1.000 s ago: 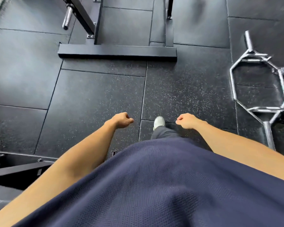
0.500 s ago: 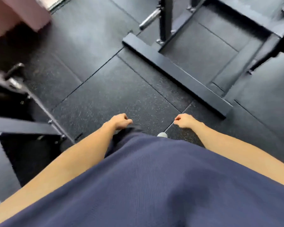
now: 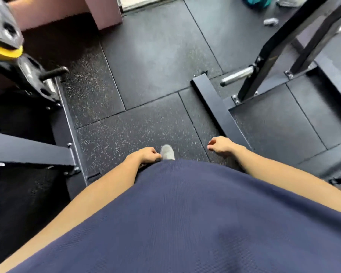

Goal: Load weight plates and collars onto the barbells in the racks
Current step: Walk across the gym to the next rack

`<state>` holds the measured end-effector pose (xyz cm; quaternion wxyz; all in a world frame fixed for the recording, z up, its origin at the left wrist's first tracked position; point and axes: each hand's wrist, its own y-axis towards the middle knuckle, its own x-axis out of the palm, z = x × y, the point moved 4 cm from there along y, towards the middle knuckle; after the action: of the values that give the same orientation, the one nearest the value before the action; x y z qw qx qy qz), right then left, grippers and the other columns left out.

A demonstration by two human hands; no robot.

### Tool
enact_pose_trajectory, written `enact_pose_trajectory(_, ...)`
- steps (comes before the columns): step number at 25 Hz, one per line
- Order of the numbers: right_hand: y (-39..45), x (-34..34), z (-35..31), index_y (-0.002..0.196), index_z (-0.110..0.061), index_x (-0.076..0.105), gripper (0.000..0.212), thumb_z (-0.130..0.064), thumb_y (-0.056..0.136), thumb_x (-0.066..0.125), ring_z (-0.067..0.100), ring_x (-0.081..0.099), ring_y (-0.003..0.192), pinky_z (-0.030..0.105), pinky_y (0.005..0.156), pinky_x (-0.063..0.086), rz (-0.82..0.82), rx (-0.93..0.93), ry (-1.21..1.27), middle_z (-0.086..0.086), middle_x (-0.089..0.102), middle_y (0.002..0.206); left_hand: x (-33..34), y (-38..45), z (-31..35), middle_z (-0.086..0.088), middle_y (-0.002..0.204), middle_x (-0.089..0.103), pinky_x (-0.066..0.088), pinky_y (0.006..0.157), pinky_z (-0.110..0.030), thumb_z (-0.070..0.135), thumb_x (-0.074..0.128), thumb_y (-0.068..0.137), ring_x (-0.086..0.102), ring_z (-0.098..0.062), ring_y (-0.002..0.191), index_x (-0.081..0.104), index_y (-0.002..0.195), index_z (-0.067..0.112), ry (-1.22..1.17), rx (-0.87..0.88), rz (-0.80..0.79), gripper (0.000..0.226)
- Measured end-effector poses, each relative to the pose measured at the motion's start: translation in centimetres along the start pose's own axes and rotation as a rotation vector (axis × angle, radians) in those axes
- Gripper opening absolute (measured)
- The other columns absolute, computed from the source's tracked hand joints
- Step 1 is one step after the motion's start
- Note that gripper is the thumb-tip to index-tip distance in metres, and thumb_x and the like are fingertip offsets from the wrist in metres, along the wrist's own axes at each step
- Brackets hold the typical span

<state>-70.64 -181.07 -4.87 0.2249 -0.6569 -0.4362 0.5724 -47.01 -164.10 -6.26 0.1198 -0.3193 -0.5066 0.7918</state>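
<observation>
Both hands, left and right, loosely curled and empty, free for plates racked at left.

Both hands hang empty at mid-frame, left hand and right hand loosely curled above the rubber floor. Weight plates sit upper left, a rack upper right.

Dark weight plates with a yellow plate beneath sit stacked, blurred, at the frame's upper left.
</observation>
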Motion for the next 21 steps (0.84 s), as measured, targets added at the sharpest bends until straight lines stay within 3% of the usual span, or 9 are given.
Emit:
enact_pose_trajectory(3,4.2,-6.9,-4.6,0.112,-0.009,0.068,0.029,-0.028,0.094,0.055,0.029,0.062,0.106,0.034,0.091,0.049,0.028,-0.040,-0.075,0.012,0.067,0.117,-9.4,2.4,1.8,-0.009,0.127,0.061,0.044,0.092,-0.034,0.044,0.052,0.095,0.057,-0.029,0.116,0.059,0.122,0.015,-0.066,0.000,0.100,0.040)
enact_pose_trajectory(6,8.1,-12.0,-8.6,0.114,-0.007,0.067,0.031,-0.026,0.094,0.054,0.030,0.060,0.111,0.035,0.095,0.048,0.023,-0.080,-0.118,0.013,0.066,0.121,-15.8,4.3,2.7,-0.008,0.126,0.060,0.042,0.080,-0.032,0.043,0.053,0.095,0.057,-0.028,0.108,0.058,0.122,0.017,-0.097,-0.013,0.134,0.038)
enact_pose_trajectory(9,12.4,-15.9,-12.3,0.116,-0.007,0.066,0.032,-0.028,0.094,0.054,0.032,0.062,0.106,0.038,0.089,0.053,-0.009,-0.119,-0.173,0.014,0.066,0.119,-20.4,6.5,2.9,-0.009,0.124,0.060,0.042,0.077,-0.032,0.043,0.054,0.095,0.059,-0.029,0.110,0.057,0.122,0.015,-0.141,-0.056,0.137,0.039)
enact_pose_trajectory(12,17.1,-20.2,-16.2,0.112,-0.008,0.065,0.030,-0.029,0.094,0.053,0.029,0.062,0.096,0.034,0.078,0.055,-0.028,-0.179,-0.228,0.013,0.066,0.113,-24.8,9.1,3.6,-0.006,0.119,0.061,0.040,0.068,-0.030,0.044,0.053,0.096,0.058,-0.024,0.092,0.056,0.121,0.016,-0.181,-0.090,0.122,0.038)
enact_pose_trajectory(15,21.0,-25.3,-19.4,0.096,-0.009,0.062,0.021,-0.026,0.095,0.051,0.024,0.054,0.083,0.025,0.067,0.042,-0.026,-0.239,-0.323,0.016,0.064,0.104,-29.3,11.6,4.5,-0.004,0.119,0.059,0.039,0.076,-0.029,0.044,0.053,0.095,0.053,-0.020,0.094,0.057,0.122,0.017,-0.201,-0.120,0.149,0.038)
enact_pose_trajectory(17,23.9,-29.7,-21.6,0.105,-0.006,0.064,0.025,-0.025,0.096,0.051,0.024,0.054,0.083,0.025,0.063,0.042,-0.013,-0.254,-0.330,0.015,0.064,0.104,-33.3,13.8,5.5,-0.004,0.123,0.062,0.040,0.081,-0.029,0.043,0.056,0.094,0.055,-0.020,0.099,0.059,0.119,0.017,-0.250,-0.134,0.199,0.036)
enact_pose_trajectory(21,29.1,-36.6,-26.5,0.118,-0.002,0.065,0.034,-0.024,0.096,0.052,0.031,0.061,0.111,0.031,0.089,0.047,-0.002,-0.292,-0.375,0.015,0.065,0.123,-39.9,16.7,6.2,-0.003,0.119,0.065,0.042,0.088,-0.030,0.044,0.059,0.089,0.058,-0.023,0.106,0.061,0.108,0.024,-0.381,-0.173,0.308,0.028)
